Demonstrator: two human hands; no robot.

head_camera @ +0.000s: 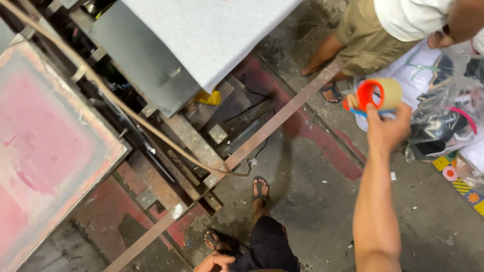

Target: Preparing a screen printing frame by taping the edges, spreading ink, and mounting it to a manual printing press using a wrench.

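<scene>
Left hand [214, 262] at 6 o'clock, resting open near the knee, right hand [385, 128] at 2 o'clock gripping a tape roll [380, 94], concrete floor [312, 201] below.

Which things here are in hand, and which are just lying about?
In hand:
- tape roll, held up by the right hand
- left hand, low by the leg, holding nothing

Lying about:
- pink screen frame
- grey board
- metal bar
- cable
- plastic bags
- another person's sandalled foot
</scene>
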